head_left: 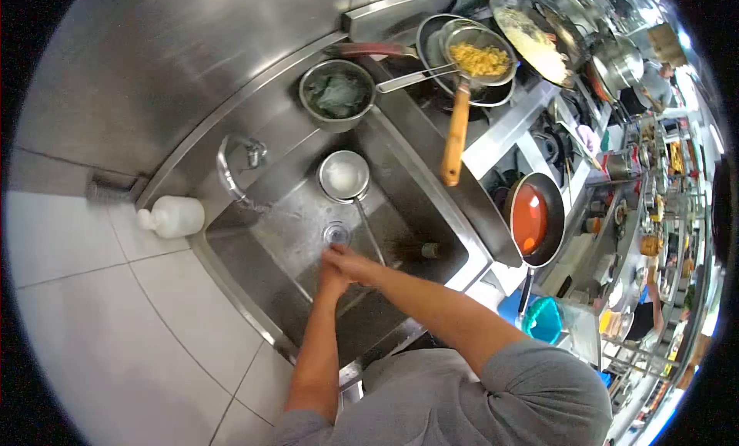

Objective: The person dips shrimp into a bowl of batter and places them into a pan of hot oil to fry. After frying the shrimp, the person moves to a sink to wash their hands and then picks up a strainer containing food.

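Observation:
Over the steel sink (pixel 269 257), my left hand (pixel 329 276) and my right hand (pixel 352 264) are pressed together. The right hand's fingers lie closed over the left, whose fingers are mostly hidden; I see no object between them. Just beyond the fingertips is the round drain (pixel 336 233). A small saucepan (pixel 344 176) with pale, cloudy contents rests in the basin, its long handle reaching toward my hands. From the tap (pixel 231 169) on the left a stream of water seems to fall into the basin, apart from my hands.
A steel pot (pixel 337 94) stands at the sink's back corner, a white plastic bottle (pixel 175 217) at its left. Rightward, a strainer (pixel 479 55) of yellow food sits over a pan, its wooden handle jutting out. A pan of red sauce (pixel 531 219) is on the stove.

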The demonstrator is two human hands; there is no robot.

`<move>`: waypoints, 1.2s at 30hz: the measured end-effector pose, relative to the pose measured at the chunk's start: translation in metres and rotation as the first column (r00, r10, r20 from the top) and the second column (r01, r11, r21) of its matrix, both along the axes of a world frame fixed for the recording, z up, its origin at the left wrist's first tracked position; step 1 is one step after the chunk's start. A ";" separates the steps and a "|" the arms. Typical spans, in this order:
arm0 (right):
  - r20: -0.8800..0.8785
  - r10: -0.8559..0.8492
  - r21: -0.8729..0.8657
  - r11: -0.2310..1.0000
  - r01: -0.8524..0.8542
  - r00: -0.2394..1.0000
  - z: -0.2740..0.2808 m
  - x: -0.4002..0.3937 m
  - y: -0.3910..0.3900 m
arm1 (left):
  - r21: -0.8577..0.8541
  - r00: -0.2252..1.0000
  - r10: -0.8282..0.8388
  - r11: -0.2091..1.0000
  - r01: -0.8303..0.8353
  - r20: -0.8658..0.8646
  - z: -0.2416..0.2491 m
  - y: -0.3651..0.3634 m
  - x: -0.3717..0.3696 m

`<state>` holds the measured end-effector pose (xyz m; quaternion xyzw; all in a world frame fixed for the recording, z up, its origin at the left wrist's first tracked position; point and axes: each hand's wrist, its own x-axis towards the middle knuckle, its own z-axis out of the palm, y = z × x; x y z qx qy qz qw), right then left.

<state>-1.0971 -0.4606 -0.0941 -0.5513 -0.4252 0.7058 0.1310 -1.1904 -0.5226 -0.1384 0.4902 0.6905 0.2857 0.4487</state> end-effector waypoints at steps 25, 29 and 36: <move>-0.526 -0.527 -0.193 0.839 0.509 0.668 0.255 0.168 0.104 | 0.422 0.703 0.655 0.740 -0.524 -0.276 0.227 0.180 0.009; -0.626 -0.613 -0.316 0.764 0.563 0.481 0.297 0.159 0.145 | 0.634 0.874 0.418 0.752 -0.180 -0.247 0.281 0.208 0.062; -0.536 -0.665 -0.233 0.709 0.666 0.520 0.311 0.129 0.171 | 0.387 0.923 -0.006 0.907 0.168 -0.386 0.318 0.374 0.048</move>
